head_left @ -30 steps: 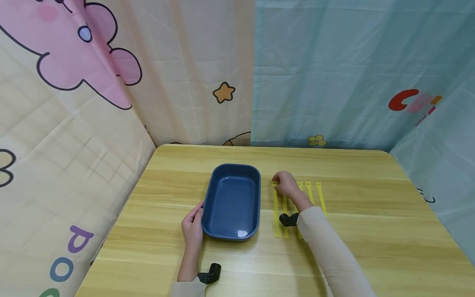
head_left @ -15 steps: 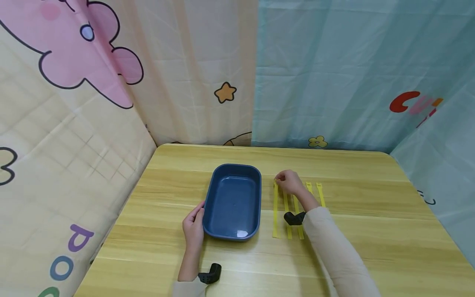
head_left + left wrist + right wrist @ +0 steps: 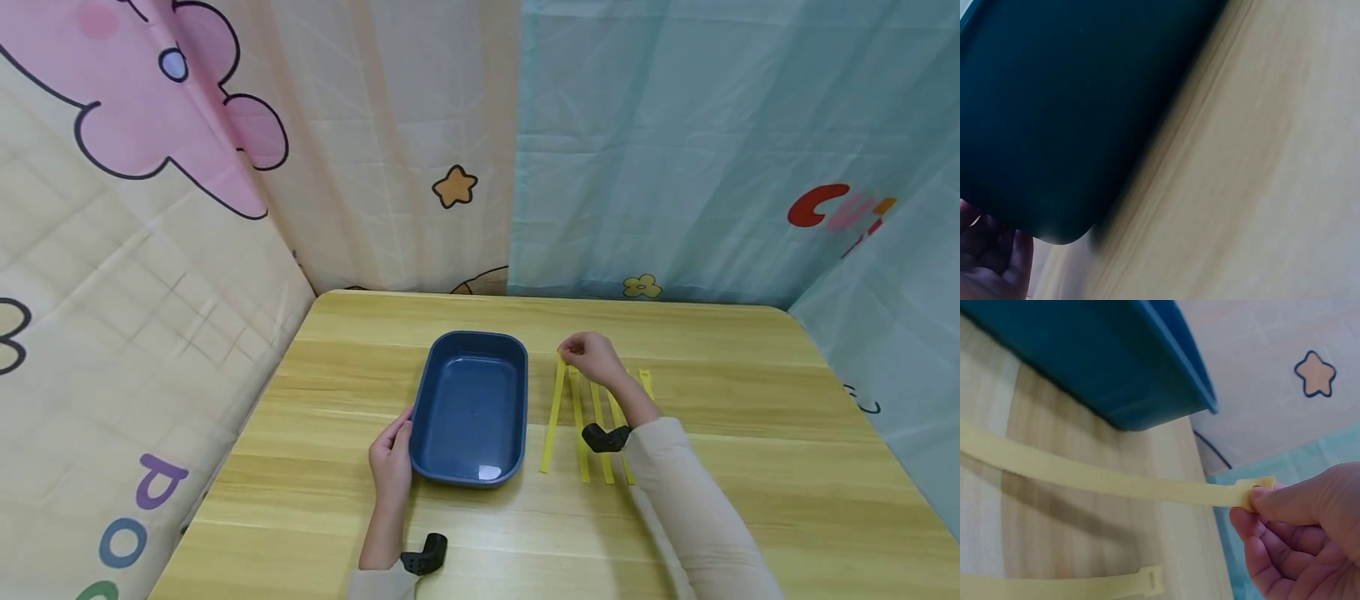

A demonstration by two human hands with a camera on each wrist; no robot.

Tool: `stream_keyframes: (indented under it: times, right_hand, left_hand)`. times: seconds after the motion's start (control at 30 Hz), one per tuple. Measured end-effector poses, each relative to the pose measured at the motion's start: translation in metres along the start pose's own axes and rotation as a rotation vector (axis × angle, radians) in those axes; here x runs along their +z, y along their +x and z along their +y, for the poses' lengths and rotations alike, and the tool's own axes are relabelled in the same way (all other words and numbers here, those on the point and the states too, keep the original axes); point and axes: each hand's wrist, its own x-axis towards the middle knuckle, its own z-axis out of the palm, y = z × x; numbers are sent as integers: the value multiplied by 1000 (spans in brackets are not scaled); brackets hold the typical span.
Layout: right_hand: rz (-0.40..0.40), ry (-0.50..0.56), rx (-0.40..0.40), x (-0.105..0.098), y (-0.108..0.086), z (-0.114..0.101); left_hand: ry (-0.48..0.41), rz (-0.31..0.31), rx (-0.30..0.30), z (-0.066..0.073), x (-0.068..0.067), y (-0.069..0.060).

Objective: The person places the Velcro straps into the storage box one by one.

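My right hand (image 3: 596, 358) pinches the slotted head of a yellow Velcro cable tie (image 3: 1116, 485) between thumb and fingers. The held tie (image 3: 553, 417) slants down toward the person, its head end raised above the table; in the right wrist view it casts a shadow. Several more yellow ties (image 3: 578, 425) lie side by side to its right, partly hidden by my right arm. A dark blue plastic basin (image 3: 472, 408) stands to the left with nothing in it. My left hand (image 3: 392, 458) rests against the basin's left wall, fingers outside the rim; in the left wrist view its fingers (image 3: 1019, 256) touch that wall.
Both hands work over a light wooden table (image 3: 300, 467). Patterned curtains (image 3: 637, 150) hang behind the table's far edge and at its sides. Black wrist cameras (image 3: 424, 554) are worn on both wrists.
My right hand has lifted the leftmost tie's head, moving slightly away and to the right. The tie's tail has swung left toward the basin. My left hand and the basin stay put.
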Motion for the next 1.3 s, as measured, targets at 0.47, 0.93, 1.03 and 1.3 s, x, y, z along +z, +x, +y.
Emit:
stream_keyframes:
  times: [0.47,0.93,1.03,1.3]
  right_hand:
    - [23,52,-48,-18,-11,-18]
    - [21,76,-115,-33,-27,-38]
    - [21,78,-123,-35,-31,-43]
    - [35,84,-177,-41,-39,-60]
  left_hand:
    - [9,6,4,0,1,0]
    - [8,15,-8,-1,2,-1]
    - [9,22,-8,-1,2,0]
    - [9,33,-19,-1,3,0]
